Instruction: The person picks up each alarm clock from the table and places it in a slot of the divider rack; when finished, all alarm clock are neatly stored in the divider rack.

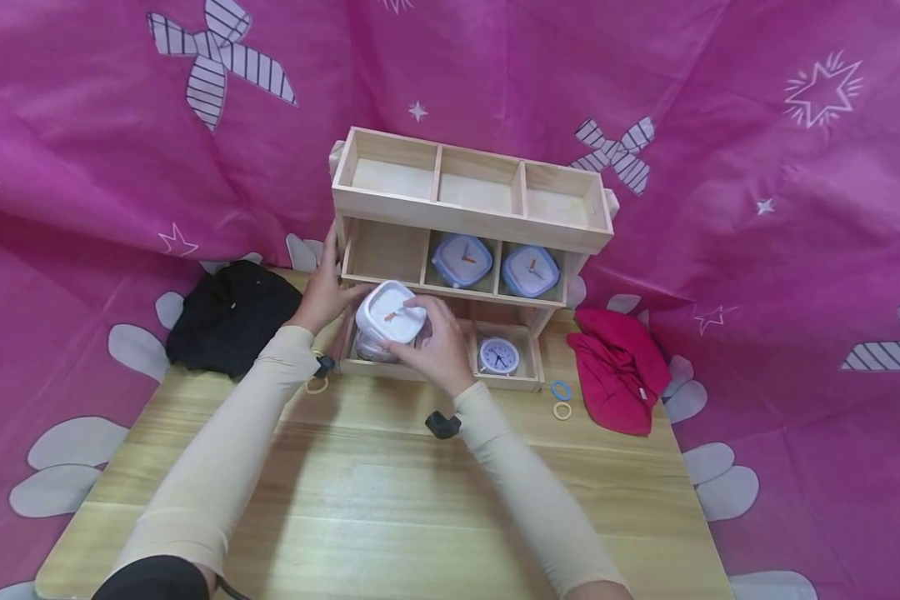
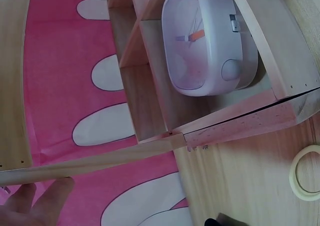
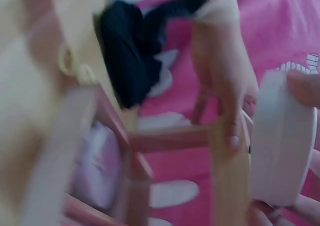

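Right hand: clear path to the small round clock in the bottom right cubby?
Probably not right now. The right hand is gripping the white clock, so it is occupied. The round clock sits close beside it in an open-fronted cubby, nothing blocking it.

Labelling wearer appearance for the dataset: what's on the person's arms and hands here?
Both arms wear long, snug cream sleeves, left sleeve and right sleeve, ending at the wrists. The left hand and right hand are bare, no gloves. A small black wrist camera sits under the right wrist, another black unit by the left. A dark cuff shows at the left upper arm.
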A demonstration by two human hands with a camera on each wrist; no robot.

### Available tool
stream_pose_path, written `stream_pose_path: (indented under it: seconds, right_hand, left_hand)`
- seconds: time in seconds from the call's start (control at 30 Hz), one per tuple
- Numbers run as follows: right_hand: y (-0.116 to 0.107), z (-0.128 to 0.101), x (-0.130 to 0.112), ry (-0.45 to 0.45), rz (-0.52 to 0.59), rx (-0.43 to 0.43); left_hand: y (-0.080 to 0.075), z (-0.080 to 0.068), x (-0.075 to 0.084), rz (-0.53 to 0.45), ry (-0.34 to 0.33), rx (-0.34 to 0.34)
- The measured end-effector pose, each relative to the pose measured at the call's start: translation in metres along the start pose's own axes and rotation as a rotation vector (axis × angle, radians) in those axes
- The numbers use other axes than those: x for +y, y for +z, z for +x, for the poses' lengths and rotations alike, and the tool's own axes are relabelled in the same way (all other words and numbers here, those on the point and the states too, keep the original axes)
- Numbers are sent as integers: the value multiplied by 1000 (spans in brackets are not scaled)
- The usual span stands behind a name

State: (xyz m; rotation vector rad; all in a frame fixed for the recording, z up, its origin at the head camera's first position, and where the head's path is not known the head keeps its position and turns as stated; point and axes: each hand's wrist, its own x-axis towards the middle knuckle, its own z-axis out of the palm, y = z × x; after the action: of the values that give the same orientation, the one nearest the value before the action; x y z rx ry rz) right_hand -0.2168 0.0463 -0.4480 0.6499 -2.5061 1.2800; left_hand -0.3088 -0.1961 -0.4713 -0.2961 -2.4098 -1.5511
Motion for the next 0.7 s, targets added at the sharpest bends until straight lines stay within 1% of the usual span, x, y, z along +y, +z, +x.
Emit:
stream_pose_path:
  seconds: [0.07, 0.13, 0.2, 0.27, 0.33, 0.43, 0.57, 0.63, 0.7]
  right_hand:
    - [-4, 16, -5, -41, -74, 64]
    - [-6, 30, -8, -57, -141, 101]
    - [-5, 43, -8, -67, -196, 126]
    - [-3, 55, -9, -80, -229, 144]
    - [-1, 66, -10, -76, -273, 156]
    - [3, 81, -15, -43, -340, 147]
    - [8, 98, -20, 32, -429, 82]
    - [10, 105, -21, 44, -483, 52]
    - [11, 112, -22, 26, -550, 38]
  left_hand:
    - [0, 0, 1, 23, -2, -1]
    - [0, 0, 1, 36, -7, -2]
    - [0, 0, 1, 44, -5, -2]
    - [0, 0, 1, 43, 1, 2]
    - [0, 0, 1, 43, 10, 3]
    - [-1, 1, 1, 42, 12, 4]
    - [-3, 0, 1, 33, 10, 4]
    - [-3, 0, 0, 26, 13, -1]
    - [-3, 0, 0, 28, 18, -3]
